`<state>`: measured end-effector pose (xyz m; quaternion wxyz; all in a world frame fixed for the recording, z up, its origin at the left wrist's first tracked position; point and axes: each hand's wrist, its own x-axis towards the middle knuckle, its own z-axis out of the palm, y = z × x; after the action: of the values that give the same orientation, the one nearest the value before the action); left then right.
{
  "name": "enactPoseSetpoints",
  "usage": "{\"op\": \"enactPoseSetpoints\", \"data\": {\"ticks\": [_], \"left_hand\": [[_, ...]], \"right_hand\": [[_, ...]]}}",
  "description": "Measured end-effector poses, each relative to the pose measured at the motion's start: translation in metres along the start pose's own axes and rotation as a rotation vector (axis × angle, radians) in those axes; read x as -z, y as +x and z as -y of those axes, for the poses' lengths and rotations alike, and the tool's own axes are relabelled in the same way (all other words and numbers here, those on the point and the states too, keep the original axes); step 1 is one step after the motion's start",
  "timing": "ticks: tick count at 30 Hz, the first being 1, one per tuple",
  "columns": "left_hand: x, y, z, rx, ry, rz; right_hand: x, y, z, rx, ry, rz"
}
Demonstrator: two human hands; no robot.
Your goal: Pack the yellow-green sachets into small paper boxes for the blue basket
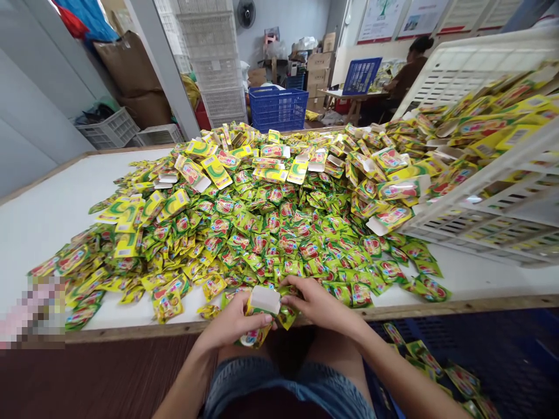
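Observation:
Low over the table's front edge, my left hand [236,320] is wrapped round a small yellow-green box [254,336] whose white end flap stands open. Close beside it on the right, my right hand [308,299] pinches a green-and-yellow candy packet [287,316] near the box's mouth. Just beyond both hands spreads a heap of green packets [305,250] with red fruit pictures. Yellow open-ended boxes [217,171] lie on top along the heap's far side. The inside of the held box is hidden.
A tipped white crate [493,215] spills more boxes on the right of the white table [48,195]. Below right, a blue crate [379,378] holds packets. Another blue crate [278,110] and stacked white baskets [212,58] stand behind the table. A person [410,78] sits farther back.

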<state>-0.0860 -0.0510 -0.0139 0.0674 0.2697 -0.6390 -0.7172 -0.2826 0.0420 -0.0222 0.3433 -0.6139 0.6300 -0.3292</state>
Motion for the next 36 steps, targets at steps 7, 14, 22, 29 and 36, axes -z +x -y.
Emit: {"op": "enactPoseSetpoints", "data": {"ticks": [7, 14, 22, 29, 36], "left_hand": [[-0.015, 0.013, 0.005, -0.035, -0.083, -0.05], [-0.038, 0.021, -0.003, 0.007, 0.04, -0.069], [-0.043, 0.027, -0.001, -0.03, -0.057, -0.08], [-0.041, 0.032, -0.005, -0.083, -0.13, -0.08], [-0.038, 0.046, 0.007, -0.253, -0.032, -0.143]], "right_hand": [[0.021, -0.011, 0.005, 0.066, 0.24, -0.408], [0.012, -0.001, 0.022, 0.307, -0.141, -0.235], [0.02, 0.003, 0.039, 0.423, -0.578, -0.088], [0.012, 0.006, 0.03, 0.38, -0.246, -0.299], [-0.004, -0.005, 0.027, 0.35, -0.344, -0.467]]}}
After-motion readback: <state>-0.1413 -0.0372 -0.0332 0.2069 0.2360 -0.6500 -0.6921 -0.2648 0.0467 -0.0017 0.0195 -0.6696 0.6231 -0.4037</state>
